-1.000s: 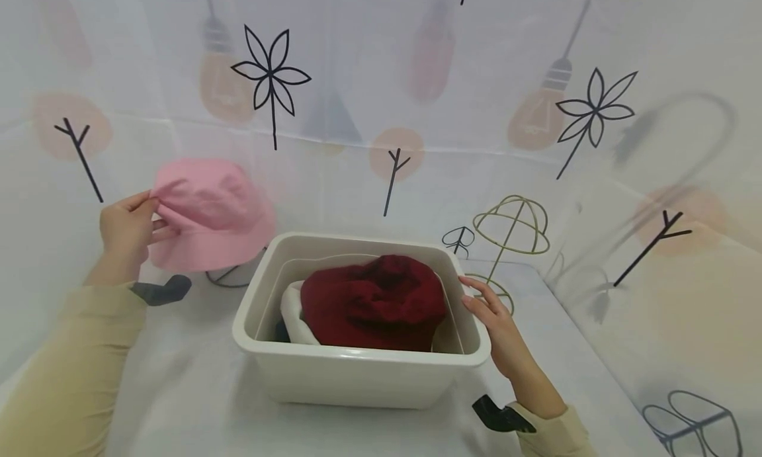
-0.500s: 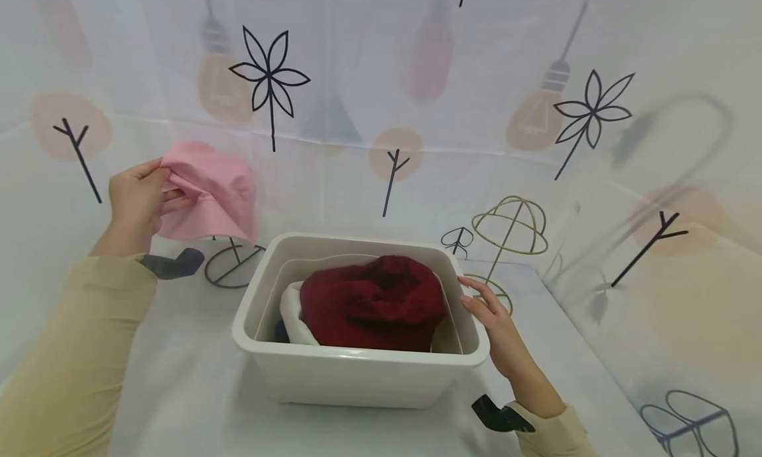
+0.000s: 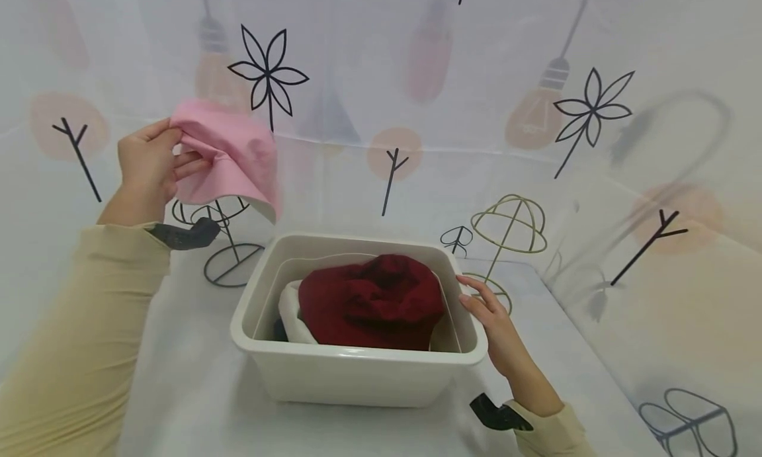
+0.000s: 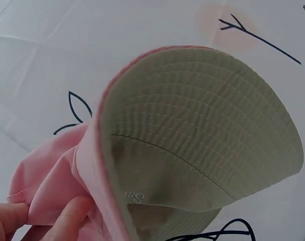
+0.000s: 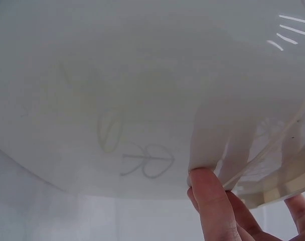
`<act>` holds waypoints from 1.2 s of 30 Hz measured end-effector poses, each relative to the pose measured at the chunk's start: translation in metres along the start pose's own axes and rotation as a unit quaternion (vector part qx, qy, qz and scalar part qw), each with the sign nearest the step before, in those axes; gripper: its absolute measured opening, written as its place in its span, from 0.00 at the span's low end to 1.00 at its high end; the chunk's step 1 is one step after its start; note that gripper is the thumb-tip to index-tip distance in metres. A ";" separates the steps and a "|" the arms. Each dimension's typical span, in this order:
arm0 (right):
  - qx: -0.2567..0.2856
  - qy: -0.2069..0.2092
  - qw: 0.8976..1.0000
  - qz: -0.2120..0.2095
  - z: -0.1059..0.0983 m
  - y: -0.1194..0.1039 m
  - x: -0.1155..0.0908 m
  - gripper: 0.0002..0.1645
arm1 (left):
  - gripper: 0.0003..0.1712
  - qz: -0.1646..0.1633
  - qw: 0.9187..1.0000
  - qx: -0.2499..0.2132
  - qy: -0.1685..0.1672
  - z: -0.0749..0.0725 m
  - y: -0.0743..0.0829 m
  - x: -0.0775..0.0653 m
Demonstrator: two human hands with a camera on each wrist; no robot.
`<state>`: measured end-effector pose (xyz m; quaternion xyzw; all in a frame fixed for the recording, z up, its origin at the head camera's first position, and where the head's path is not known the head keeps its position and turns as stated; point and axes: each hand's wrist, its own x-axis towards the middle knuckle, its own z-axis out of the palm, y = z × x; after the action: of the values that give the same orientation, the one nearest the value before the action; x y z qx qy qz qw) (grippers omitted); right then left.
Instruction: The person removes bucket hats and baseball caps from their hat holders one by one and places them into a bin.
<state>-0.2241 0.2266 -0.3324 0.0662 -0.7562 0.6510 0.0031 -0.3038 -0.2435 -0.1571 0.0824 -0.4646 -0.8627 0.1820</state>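
My left hand (image 3: 149, 166) pinches the crown of a pink bucket hat (image 3: 238, 143) and holds it up at the left, above a black wire hat stand (image 3: 233, 250). In the left wrist view, the pale greenish inside of the brim (image 4: 207, 110) faces the camera, with stitched rings. A white plastic tub (image 3: 357, 374) stands in the middle. Dark red fabric (image 3: 369, 305) lies inside it, over a white piece (image 3: 292, 311). My right hand (image 3: 500, 331) grips the tub's right rim; the right wrist view shows fingertips (image 5: 207, 186) against the glossy wall.
A gold wire hat stand (image 3: 508, 245) is behind the tub's right side, its base partly hidden by my right fingers. White cloth printed with bulbs and flowers covers the table (image 3: 196, 377) and the wall (image 3: 333, 67) close behind.
My left hand has raised the pink hat and moved slightly right, uncovering more of the black wire stand. The hat has tilted. My right hand and the tub have stayed put.
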 end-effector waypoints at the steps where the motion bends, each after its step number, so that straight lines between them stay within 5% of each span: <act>1: 0.000 0.001 1.000 0.001 0.000 0.000 0.000 0.27 | 0.23 -0.002 1.000 -0.010 -0.002 0.001 0.002 -0.001; 24: 0.001 0.006 1.000 0.003 -0.002 0.000 0.000 0.27 | 0.21 -0.011 0.994 -0.047 -0.097 0.016 0.024 -0.045; 36: -0.001 0.005 1.000 -0.004 -0.002 0.000 0.000 0.26 | 0.18 0.021 0.978 -0.035 -0.206 0.027 0.018 -0.080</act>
<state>-0.2238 0.2283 -0.3326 0.0663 -0.7563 0.6507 0.0096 -0.2339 -0.2004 -0.1299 -0.1134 -0.4630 -0.8729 0.1037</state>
